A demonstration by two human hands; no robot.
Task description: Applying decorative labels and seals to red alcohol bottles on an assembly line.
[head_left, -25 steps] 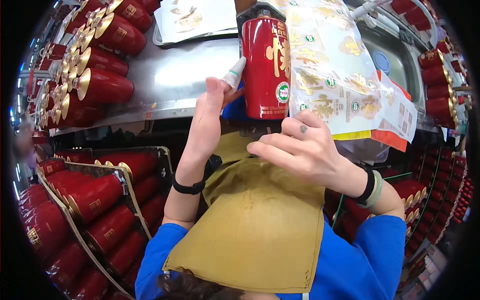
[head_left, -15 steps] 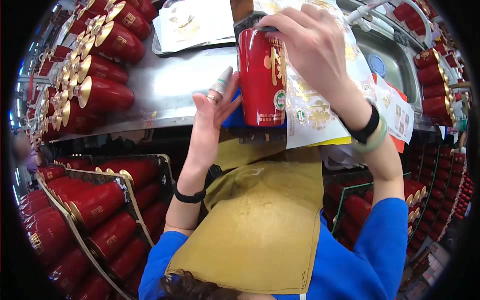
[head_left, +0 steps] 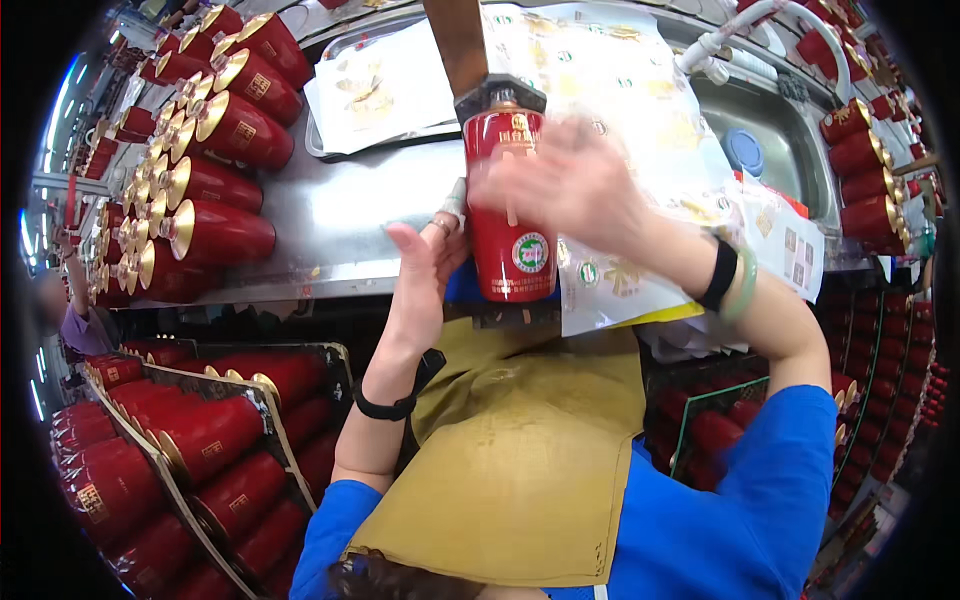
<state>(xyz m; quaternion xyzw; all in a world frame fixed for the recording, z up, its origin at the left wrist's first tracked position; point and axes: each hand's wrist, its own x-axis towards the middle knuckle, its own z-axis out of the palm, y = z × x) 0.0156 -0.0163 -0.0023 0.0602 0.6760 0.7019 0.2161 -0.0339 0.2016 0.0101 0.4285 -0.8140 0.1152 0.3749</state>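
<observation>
While the left hand (head_left: 425, 275) lies open-palmed against its side, the red bottle (head_left: 510, 215) stands upright at the steel counter (head_left: 330, 215) edge; right hand (head_left: 570, 185), blurred, covers its front, grip indeterminable.

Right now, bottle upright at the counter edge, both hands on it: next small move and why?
Probably settle the right hand on the red bottle: that hand is motion-blurred across it, while the left hand only braces its left side near the steel counter edge.
</observation>
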